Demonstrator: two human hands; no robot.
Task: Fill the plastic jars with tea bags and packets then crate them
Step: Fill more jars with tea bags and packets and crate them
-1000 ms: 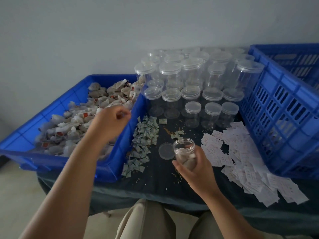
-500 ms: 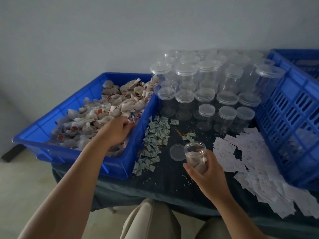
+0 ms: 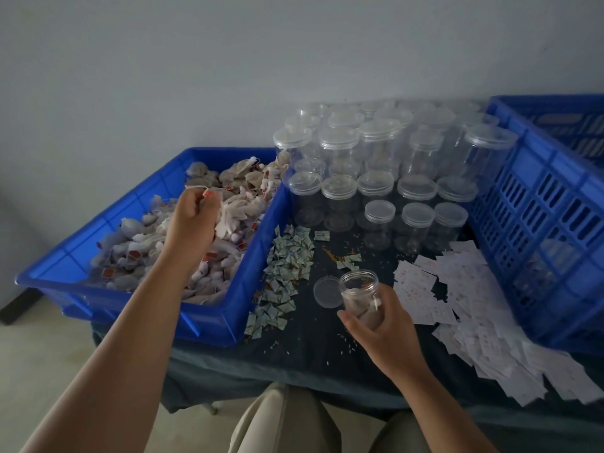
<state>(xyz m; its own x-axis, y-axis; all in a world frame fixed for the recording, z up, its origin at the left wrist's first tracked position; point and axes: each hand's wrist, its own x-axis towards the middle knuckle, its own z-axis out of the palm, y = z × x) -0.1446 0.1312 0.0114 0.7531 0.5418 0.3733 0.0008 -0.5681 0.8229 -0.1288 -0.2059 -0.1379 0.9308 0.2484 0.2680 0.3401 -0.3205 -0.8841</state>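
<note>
My right hand (image 3: 384,328) grips an open clear plastic jar (image 3: 359,292) above the dark table, with a few tea bags inside it. The jar's lid (image 3: 327,291) lies flat just left of it. My left hand (image 3: 192,220) is raised over the blue bin (image 3: 209,317) of tea bags and pinches a tea bag (image 3: 230,217) that dangles from its fingers. A pile of small green-white packets (image 3: 287,266) lies between the bin and the jar. Several empty lidded jars (image 3: 376,178) stand at the back.
A tall blue slotted crate (image 3: 549,230) stands at the right, with jars dimly visible inside. White paper packets (image 3: 474,305) are spread in front of it, down to the table's near edge. Loose tea crumbs dot the cloth. My knees show below the table.
My left hand dipped into the tea bag pile and has lifted back up with a tea bag hanging from it. The right hand holds the jar in about the same place.
</note>
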